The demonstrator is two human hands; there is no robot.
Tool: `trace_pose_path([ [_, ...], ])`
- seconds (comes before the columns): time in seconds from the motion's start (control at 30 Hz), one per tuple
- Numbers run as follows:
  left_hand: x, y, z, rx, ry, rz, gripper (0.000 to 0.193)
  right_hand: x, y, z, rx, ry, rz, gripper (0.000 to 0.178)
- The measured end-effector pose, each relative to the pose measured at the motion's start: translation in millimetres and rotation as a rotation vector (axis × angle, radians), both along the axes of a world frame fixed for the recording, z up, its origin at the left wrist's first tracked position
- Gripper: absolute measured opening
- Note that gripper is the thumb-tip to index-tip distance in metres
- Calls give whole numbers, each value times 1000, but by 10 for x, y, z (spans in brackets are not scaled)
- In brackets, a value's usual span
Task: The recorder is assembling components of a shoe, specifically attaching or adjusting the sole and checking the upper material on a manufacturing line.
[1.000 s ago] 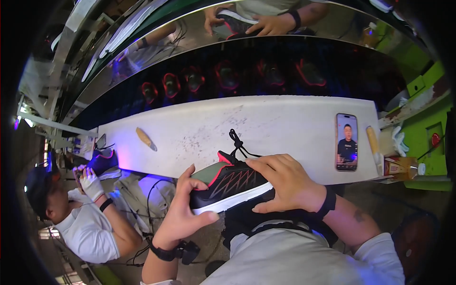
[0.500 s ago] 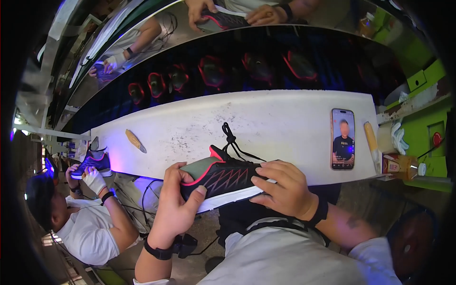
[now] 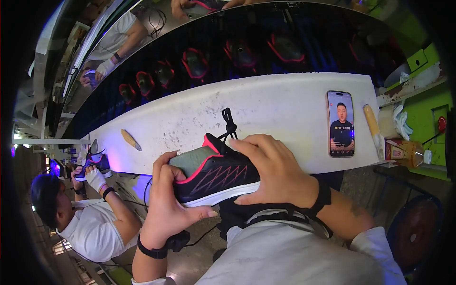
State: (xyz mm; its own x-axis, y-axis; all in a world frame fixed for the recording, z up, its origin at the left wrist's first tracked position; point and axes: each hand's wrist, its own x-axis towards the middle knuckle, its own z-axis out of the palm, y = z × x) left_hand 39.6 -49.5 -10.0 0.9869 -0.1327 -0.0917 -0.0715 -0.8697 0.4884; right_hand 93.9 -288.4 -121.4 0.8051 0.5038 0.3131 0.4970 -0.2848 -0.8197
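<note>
A black sneaker (image 3: pixel 216 176) with pink-red trim, crossed stitching and a white sole is held between my two hands, over the near edge of the white table. Its heel points left, and a grey-green shoe last (image 3: pixel 192 160) fills the opening. Black laces (image 3: pixel 230 127) stick up from the tongue in a loop. My left hand (image 3: pixel 166 204) grips the heel end, fingers curled at the collar, thumb stretched along under the sole. My right hand (image 3: pixel 282 175) spans the forefoot, fingertips near the laces and thumb at the sole's edge; it covers the toe.
On the white table (image 3: pixel 275 107) lie a phone (image 3: pixel 340 124) playing a video and two light-coloured slim tools, at left (image 3: pixel 128 139) and right (image 3: pixel 372 124). A bottle (image 3: pixel 419 157) sits at the right. Several shoes stand behind on a dark strip. A co-worker (image 3: pixel 90 213) handles another shoe at left.
My right hand has slid from the toe up over the forefoot toward the laces. My left thumb has moved from the shoe's side to below the sole. The view has shifted slightly.
</note>
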Motion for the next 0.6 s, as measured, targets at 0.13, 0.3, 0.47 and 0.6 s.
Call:
trace_pose_path([
  [0.13, 53, 2, 42, -4, -30, 19, 67, 82, 26, 78, -108, 41, 85, 108],
  [0.3, 323, 181, 25, -268, -86, -5, 55, 170, -115, -85, -20, -12, 165, 90],
  [0.47, 691, 671, -484, -1098, 45, 372, 40, 191, -1057, 67, 380, 288, -10, 97],
  [0.6, 1237, 1583, -1098, -941, -38, 757, 39, 2009, -1442, 1932, 631, -27, -465, 65],
])
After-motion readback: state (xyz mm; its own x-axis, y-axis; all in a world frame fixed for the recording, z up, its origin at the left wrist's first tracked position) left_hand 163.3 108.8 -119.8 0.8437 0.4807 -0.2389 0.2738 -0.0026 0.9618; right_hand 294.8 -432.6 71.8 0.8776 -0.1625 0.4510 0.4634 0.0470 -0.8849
